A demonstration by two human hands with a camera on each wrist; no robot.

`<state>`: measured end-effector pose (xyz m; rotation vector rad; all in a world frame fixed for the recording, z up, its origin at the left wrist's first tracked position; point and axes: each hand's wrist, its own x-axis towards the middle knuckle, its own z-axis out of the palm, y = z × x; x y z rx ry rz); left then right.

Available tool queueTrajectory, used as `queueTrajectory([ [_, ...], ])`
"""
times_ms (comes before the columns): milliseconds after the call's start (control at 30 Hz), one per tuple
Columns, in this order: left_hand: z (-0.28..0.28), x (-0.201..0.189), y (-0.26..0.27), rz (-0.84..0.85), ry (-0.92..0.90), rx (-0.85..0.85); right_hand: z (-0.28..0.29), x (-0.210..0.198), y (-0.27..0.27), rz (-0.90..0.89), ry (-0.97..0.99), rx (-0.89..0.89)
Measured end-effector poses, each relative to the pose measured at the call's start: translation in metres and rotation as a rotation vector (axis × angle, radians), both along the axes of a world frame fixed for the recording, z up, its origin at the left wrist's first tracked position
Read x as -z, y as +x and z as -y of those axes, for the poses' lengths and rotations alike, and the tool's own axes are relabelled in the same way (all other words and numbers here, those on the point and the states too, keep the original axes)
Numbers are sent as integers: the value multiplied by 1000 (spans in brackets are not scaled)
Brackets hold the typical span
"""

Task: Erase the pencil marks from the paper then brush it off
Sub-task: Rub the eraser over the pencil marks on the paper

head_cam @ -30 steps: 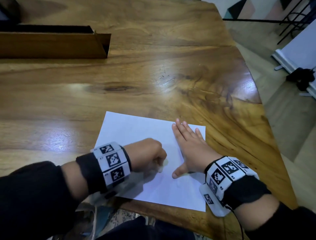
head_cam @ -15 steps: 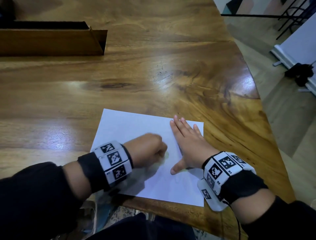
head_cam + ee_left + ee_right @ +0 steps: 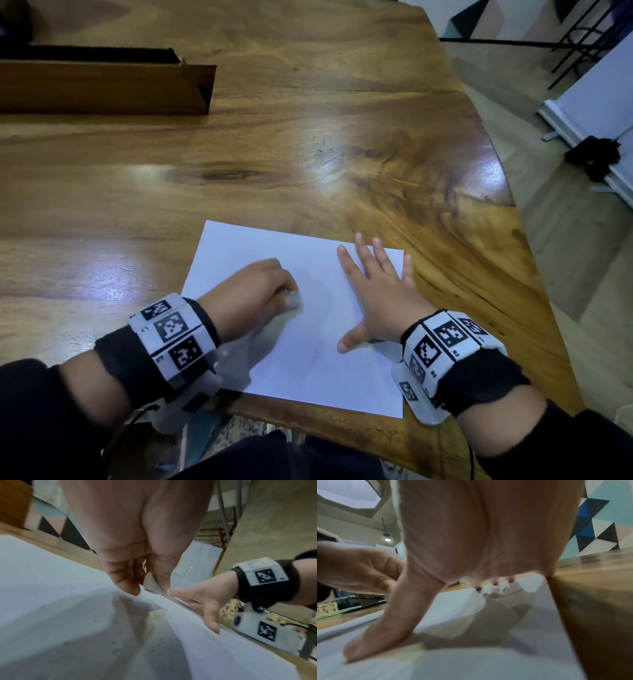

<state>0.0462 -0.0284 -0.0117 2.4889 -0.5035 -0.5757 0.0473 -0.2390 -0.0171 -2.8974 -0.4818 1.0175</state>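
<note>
A white sheet of paper lies on the wooden table near its front edge. My left hand sits over the sheet's left half, fingers curled, pinching a small whitish eraser against the paper; the eraser shows between thumb and fingers in the left wrist view. My right hand lies flat on the sheet's right side, fingers spread and straight, thumb out to the left, holding the paper down. Faint grey marks show near the middle. Small eraser crumbs dot the paper.
A long brown cardboard box lies at the back left of the table. The table's right edge curves away close to my right hand, with floor beyond and a dark object by a white board.
My left hand with the eraser has moved left and a little forward over the paper. The right hand's fingers have spread wider; it stays pressed on the sheet.
</note>
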Motion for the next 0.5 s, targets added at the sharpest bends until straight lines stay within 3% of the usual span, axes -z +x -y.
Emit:
queueTrajectory([
  [133, -13, 10, -11, 128, 13, 21, -1, 1, -2, -23, -37, 45],
  [267, -18, 19, -18, 29, 57, 27, 1, 2, -5, -22, -26, 44],
  [500, -29, 15, 4, -4, 61, -38, -11, 2, 5, -12, 68, -9],
])
